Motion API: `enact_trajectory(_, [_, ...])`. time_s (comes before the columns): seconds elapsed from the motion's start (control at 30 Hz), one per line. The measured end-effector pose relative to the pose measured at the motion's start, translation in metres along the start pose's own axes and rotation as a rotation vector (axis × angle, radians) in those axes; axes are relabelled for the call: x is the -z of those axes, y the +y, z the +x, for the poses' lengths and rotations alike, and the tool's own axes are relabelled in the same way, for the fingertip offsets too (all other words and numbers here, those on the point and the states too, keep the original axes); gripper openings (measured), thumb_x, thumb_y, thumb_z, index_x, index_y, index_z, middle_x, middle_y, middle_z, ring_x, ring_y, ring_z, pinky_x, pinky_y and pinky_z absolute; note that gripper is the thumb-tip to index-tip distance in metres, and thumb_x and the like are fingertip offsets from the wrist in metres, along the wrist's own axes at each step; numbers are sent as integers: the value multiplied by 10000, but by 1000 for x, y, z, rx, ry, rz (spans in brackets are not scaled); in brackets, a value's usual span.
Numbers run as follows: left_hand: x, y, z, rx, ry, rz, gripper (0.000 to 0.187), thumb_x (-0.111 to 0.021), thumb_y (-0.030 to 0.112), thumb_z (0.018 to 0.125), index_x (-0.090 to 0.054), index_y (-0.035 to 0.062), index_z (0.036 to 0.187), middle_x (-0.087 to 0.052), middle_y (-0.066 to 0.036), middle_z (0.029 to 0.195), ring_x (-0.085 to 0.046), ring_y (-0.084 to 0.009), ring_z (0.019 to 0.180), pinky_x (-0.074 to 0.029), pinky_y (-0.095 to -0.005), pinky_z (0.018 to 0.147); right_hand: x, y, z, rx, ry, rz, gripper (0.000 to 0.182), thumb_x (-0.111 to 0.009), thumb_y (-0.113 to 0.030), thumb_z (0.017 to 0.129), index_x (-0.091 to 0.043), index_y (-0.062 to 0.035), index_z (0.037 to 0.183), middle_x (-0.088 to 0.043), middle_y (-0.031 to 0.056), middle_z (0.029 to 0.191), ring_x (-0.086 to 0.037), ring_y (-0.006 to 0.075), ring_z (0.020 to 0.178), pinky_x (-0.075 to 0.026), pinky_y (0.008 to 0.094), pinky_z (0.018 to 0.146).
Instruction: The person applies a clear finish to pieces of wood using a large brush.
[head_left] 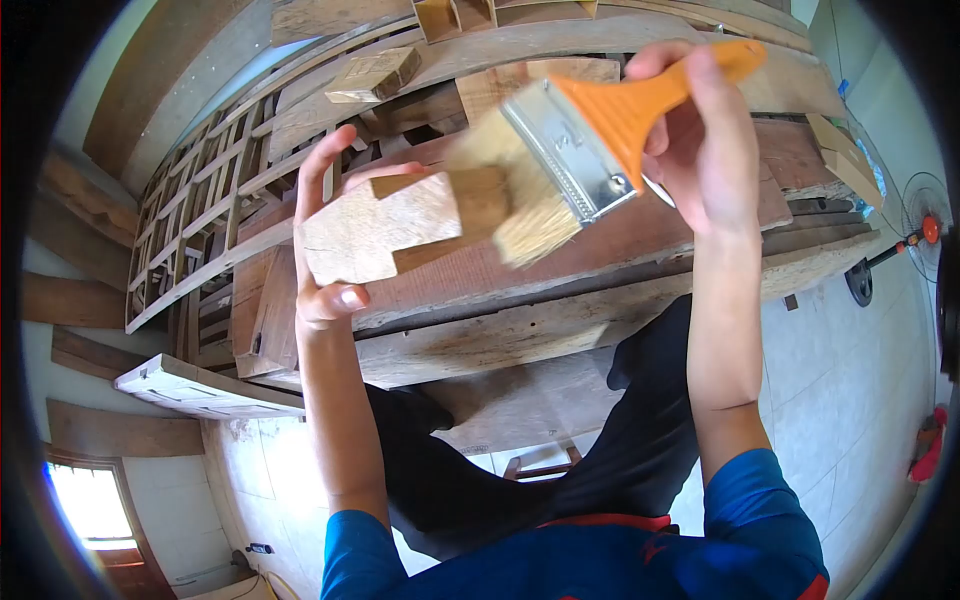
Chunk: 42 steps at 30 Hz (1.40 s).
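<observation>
My left hand [325, 230] grips a notched wooden block [375, 232], its pale stepped end face turned toward me and its darker side running off to the right. Fingers wrap the block's left side, with the thumb below. In my right hand [705, 150] is a wide paintbrush [610, 115] with an orange handle, a metal ferrule and pale bristles. The bristles lie right at the block's far side and overlap it in this view; they look slightly blurred.
Stacked planks [520, 325] span the space before my knees. Another wooden block [373, 75] lies behind, near a compartmented wooden box [500, 14]. A slatted wooden frame [215, 190] stands at left, a fan [925, 215] at far right.
</observation>
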<state>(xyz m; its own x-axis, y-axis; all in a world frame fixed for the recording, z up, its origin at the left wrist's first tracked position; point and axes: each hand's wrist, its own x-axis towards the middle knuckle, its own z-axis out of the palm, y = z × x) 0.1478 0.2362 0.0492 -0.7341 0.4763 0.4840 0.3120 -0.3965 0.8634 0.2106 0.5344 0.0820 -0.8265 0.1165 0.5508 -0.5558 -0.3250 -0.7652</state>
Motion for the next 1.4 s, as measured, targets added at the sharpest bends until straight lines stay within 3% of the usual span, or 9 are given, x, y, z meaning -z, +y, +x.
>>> enact_trajectory(0.17, [-6, -1, 1, -95, 29, 6, 1241, -886, 364, 530, -208, -18, 1497, -591, -249, 1267, -598, -320, 1184, -439, -421, 1061, -5, -11, -11, 103, -125, -130, 386, -504, -388, 1013, -607, -35, 1127, -610, 51, 677, -520, 109, 508, -351, 243, 421])
enact_trajectory(0.47, [25, -9, 3, -47, 21, 56, 1288, -869, 475, 526, -179, 38, 1522, -585, -107, 1244, -575, -267, 1200, -424, -448, 1097, 109, 47, 24, -419, -33, -618, 265, -603, -281, 985, -685, -29, 988, -631, 11, 694, -557, 51, 533, -394, 212, 458])
enact_trajectory(0.67, [23, -12, 7, -79, 59, 3, 1243, -847, 434, 515, -215, 41, 1510, -552, -135, 1282, -567, -285, 1209, -434, -449, 1088, 184, 105, 17, -555, -46, -1143, 314, -626, -298, 964, -694, 0, 894, -649, 26, 696, -596, 92, 600, -447, 258, 561])
enact_trajectory(0.8, [23, -13, 9, -97, 71, -25, 1212, -835, 405, 518, -236, 39, 1506, -574, -156, 1272, -565, -300, 1219, -430, -447, 1092, 118, 62, 25, -354, -6, -860, 263, -627, -258, 965, -714, -9, 960, -640, 18, 690, -588, 75, 623, -439, 246, 561])
enact_trajectory(0.87, [20, -9, 8, -78, 73, 59, 1235, -842, 521, 547, -234, 32, 1506, -495, -98, 1315, -531, -268, 1231, -413, -446, 1092, 77, 29, 24, -295, -12, -685, 259, -628, -254, 966, -713, -10, 992, -663, 33, 741, -571, 71, 611, -443, 232, 540])
enact_trajectory(1.07, [17, -7, 5, -47, 18, 52, 1274, -853, 506, 557, -173, 28, 1523, -576, -98, 1251, -557, -260, 1224, -412, -430, 1100, -4, 5, 5, 74, -16, -235, 269, -637, -242, 959, -696, -3, 1067, -709, 115, 943, -601, 76, 633, -447, 202, 457])
enact_trajectory(1.13, [18, -8, 4, -47, 5, 61, 1256, -850, 498, 564, -185, 34, 1524, -517, -125, 1361, -517, -267, 1285, -385, -448, 1128, -13, -3, -1, 103, 18, -147, 284, -630, -240, 961, -688, 15, 1070, -715, 140, 910, -632, 89, 626, -449, 203, 451])
enact_trajectory(1.23, [5, -7, 8, -130, 94, 13, 1214, -871, 432, 545, -247, 22, 1502, -590, -182, 1271, -588, -294, 1200, -444, -414, 1065, -19, -6, -11, 164, 3, 6, 388, -526, -311, 1015, -580, 24, 1205, -576, 61, 678, -568, 177, 551, -409, 272, 435])
enact_trajectory(1.4, [4, -10, 9, -135, 180, 11, 1182, -863, 477, 561, -286, 35, 1493, -472, -140, 1370, -524, -271, 1247, -379, -409, 1113, -24, -9, -6, 110, -80, -177, 365, -540, -272, 1003, -591, 22, 1212, -681, 124, 764, -616, 187, 570, -401, 254, 435])
